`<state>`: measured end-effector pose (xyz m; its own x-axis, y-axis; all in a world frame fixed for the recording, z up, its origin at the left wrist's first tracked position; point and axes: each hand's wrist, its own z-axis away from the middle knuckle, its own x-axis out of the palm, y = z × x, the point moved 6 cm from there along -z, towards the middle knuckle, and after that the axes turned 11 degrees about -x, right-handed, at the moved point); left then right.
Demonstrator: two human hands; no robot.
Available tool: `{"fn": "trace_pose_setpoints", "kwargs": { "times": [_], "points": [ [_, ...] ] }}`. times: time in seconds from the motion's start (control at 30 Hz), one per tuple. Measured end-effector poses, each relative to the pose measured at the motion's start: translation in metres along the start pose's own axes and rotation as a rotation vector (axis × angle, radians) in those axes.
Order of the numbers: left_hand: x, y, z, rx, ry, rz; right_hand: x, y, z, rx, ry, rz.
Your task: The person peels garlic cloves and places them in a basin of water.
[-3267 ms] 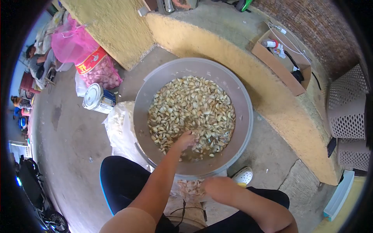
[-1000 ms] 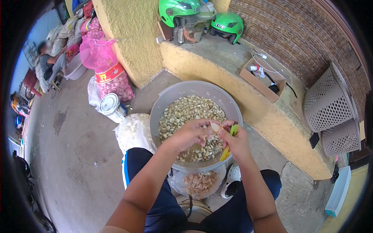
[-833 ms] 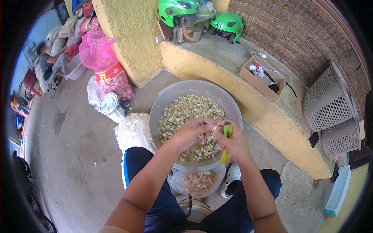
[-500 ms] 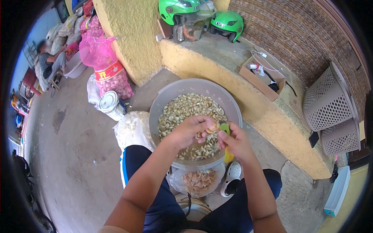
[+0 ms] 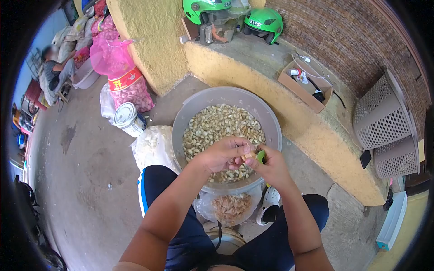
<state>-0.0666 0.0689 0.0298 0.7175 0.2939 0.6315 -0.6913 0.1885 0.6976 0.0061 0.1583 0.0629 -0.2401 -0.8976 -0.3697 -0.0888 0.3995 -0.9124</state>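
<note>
Both hands over the basin (image 5: 190, 113), so peel falls clear.
We pinch a clove (image 5: 248, 155) in left hand (image 5: 221, 156); right hand (image 5: 271, 168) grips a knife (image 5: 261, 156).

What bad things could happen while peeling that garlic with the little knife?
1. The right hand works a green-handled knife right against the fingers of the left hand pinching the garlic clove; a slip might nick a finger.
2. The hands hover over the basin of soaking cloves, so a wet clove could drop back in.
3. Peels might miss the bag of skins below.
</note>
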Motion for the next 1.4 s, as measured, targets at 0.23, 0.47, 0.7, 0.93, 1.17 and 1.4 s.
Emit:
{"fn": "trace_pose_setpoints", "kwargs": {
  "times": [0.23,0.47,0.7,0.93,1.17,1.4],
  "points": [
    [0.001,-0.002,-0.003,0.069,0.011,0.090,0.005,0.009,0.001,-0.010,0.084,-0.082],
    [-0.004,-0.005,-0.004,-0.040,0.047,0.054,0.002,0.005,0.000,-0.012,0.084,0.061],
    [-0.009,-0.009,-0.003,-0.110,0.017,0.070,0.004,-0.001,-0.002,-0.022,0.041,0.194],
    [-0.008,-0.002,-0.006,0.052,0.111,0.145,0.008,0.011,-0.001,0.033,0.151,0.084],
    [-0.013,-0.004,-0.001,-0.107,0.122,0.037,0.006,0.002,-0.001,-0.031,0.095,0.233],
    [-0.011,-0.009,-0.007,-0.032,0.102,0.158,0.006,0.007,0.000,-0.010,0.137,0.171]
  ]
}}
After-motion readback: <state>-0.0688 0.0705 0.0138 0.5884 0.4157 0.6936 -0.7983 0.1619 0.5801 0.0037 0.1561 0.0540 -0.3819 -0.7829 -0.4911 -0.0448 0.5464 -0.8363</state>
